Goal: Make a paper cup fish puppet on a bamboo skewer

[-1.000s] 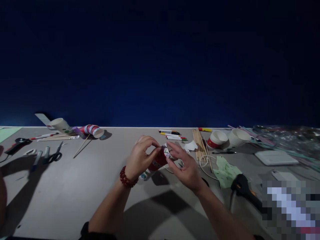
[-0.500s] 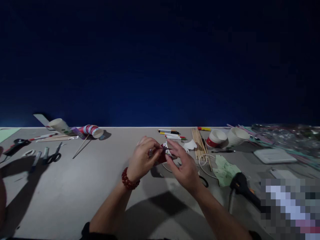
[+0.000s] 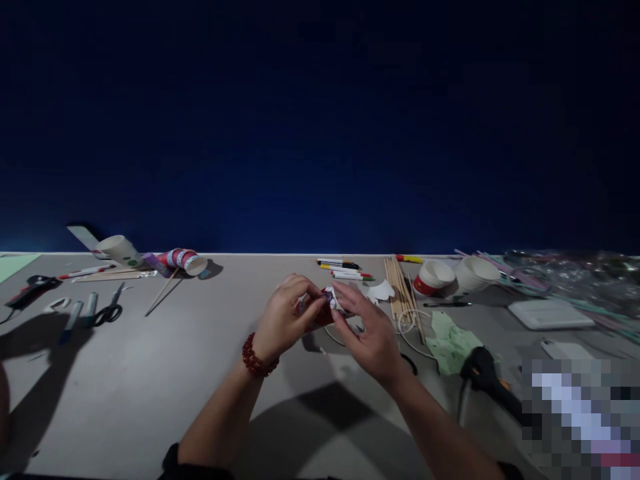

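Note:
Over the middle of the table, my left hand [image 3: 287,317], with a red bead bracelet at the wrist, is closed on a red paper cup [image 3: 324,316]. A white patterned piece [image 3: 332,297] shows at the cup's upper end. My right hand [image 3: 367,330] holds that same end from the other side, thumb and fingers curved around it. Both hands cover most of the cup, so its full shape is hidden.
Markers [image 3: 345,265], wooden sticks [image 3: 395,287] and white paper cups [image 3: 477,275] lie beyond my hands. At right are crumpled green paper [image 3: 453,341] and a black glue gun [image 3: 487,373]. Scissors [image 3: 109,313] and a red striped cup [image 3: 183,260] lie left.
The red cup has turned in my hands; its lettered side and lower end, seen a second ago, are now hidden behind my left hand. Both hands stay in nearly the same place.

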Tool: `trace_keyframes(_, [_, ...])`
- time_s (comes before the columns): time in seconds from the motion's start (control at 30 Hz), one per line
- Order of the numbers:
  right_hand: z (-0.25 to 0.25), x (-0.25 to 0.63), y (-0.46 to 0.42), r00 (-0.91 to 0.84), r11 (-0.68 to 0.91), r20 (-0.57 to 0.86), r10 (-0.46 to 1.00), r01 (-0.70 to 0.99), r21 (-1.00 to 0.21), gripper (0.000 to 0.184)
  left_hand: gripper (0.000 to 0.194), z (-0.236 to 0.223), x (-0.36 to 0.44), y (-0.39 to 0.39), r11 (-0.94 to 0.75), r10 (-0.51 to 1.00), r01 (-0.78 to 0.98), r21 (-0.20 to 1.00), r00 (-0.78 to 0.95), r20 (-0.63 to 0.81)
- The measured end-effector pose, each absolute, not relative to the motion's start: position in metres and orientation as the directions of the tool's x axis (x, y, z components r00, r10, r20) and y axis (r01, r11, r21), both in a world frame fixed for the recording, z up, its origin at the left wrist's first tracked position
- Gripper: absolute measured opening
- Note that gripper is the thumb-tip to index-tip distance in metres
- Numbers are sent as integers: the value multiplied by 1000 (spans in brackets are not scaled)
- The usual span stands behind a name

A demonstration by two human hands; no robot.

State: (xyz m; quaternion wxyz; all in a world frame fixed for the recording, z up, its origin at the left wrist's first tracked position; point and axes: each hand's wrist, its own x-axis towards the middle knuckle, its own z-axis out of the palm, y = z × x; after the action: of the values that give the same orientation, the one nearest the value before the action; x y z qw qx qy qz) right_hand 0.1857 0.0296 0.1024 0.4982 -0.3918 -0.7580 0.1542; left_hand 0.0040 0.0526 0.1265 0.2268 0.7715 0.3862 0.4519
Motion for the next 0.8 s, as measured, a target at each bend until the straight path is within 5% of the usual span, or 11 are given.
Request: trace_keyframes(0.8, [106,195,36,-307,734,686,660,455,-504,55,9,126,4,52,-604,795,347,717,316,517])
